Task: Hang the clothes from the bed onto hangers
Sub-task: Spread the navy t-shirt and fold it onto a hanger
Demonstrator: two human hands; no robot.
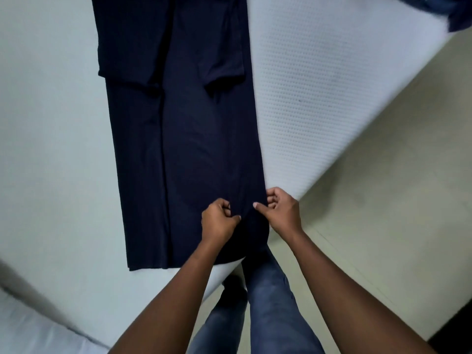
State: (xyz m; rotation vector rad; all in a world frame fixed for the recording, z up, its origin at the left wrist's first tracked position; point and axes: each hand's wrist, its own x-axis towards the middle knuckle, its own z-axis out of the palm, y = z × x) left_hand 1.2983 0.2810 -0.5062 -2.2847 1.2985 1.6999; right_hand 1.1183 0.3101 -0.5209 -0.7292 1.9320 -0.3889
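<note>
A navy garment [178, 149] lies flat on the bed [51, 123], reaching its near edge. There the left hand [219, 221] and right hand [281, 213] each pinch the cloth in their grip. To the right are the dimpled white mattress side [319, 98] and the pale floor [383, 187].

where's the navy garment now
Head view, centre: the navy garment lies flat on the bed, its near end pinched by left hand and right hand.

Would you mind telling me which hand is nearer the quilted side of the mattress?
Right. The right hand pinches the navy garment at its edge beside the quilted side; the left hand pinches it further in.
</note>
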